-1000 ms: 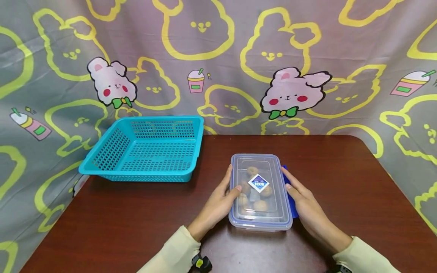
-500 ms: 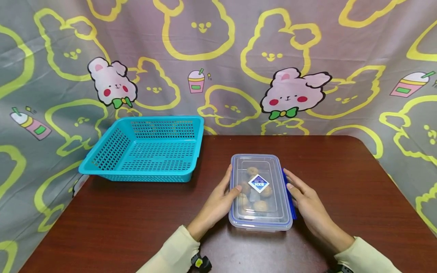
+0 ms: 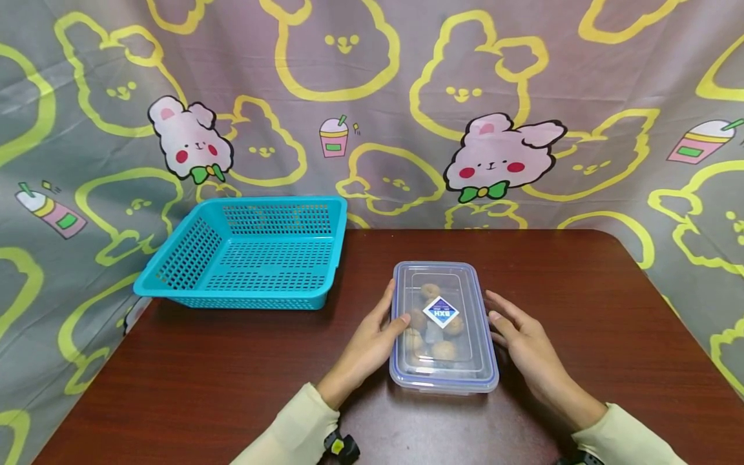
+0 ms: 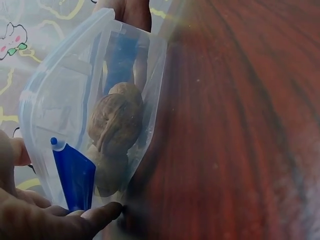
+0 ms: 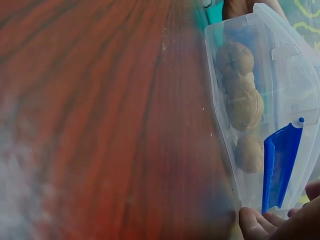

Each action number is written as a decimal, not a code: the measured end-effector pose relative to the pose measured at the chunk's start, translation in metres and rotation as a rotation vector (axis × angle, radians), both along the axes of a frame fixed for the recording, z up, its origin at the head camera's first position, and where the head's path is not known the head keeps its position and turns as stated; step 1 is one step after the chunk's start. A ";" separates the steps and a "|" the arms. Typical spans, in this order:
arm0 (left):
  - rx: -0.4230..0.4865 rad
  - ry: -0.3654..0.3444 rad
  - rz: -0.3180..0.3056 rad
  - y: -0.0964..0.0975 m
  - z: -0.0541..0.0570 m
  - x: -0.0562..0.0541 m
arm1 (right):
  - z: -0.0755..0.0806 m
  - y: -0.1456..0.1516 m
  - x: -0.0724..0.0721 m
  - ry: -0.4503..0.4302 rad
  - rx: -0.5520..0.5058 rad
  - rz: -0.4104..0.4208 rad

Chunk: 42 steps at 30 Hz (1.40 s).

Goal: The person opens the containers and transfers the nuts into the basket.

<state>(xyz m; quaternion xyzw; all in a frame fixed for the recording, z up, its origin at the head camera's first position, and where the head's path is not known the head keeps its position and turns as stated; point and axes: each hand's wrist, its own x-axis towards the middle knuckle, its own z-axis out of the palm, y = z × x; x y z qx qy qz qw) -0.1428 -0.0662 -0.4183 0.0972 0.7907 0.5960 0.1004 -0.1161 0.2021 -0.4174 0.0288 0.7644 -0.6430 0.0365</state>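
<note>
A clear plastic food container (image 3: 433,374) with a blue-edged lid (image 3: 421,274) sits on the table, several walnuts (image 3: 444,351) showing through it. My left hand (image 3: 369,349) holds its left side, thumb on the lid's edge and fingers along the wall. In the left wrist view those fingers are by a blue side latch (image 4: 75,175), which hangs downward. On the right side, my right hand (image 3: 529,352) is close against the container with its fingers extended. The right wrist view has its fingertips by the lower end of another blue latch (image 5: 282,165), also hanging down.
A turquoise perforated basket (image 3: 273,300) stands at the back left of the dark wooden table (image 3: 232,387). Behind the table hangs a patterned curtain (image 3: 378,116) with cartoon rabbits.
The right-hand blue latch, which stuck out beside the lid in the earlier head views, has swung down out of sight there. My right hand has shifted slightly downward; the left stays put.
</note>
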 end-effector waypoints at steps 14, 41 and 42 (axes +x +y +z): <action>0.010 0.036 0.058 -0.005 0.007 -0.002 | 0.009 0.000 -0.001 0.031 0.125 -0.049; 0.178 -0.046 0.118 -0.016 0.021 -0.003 | 0.027 0.010 -0.006 -0.082 0.059 0.025; 0.188 -0.060 0.115 -0.016 0.021 -0.003 | 0.027 0.011 -0.006 -0.094 0.055 0.031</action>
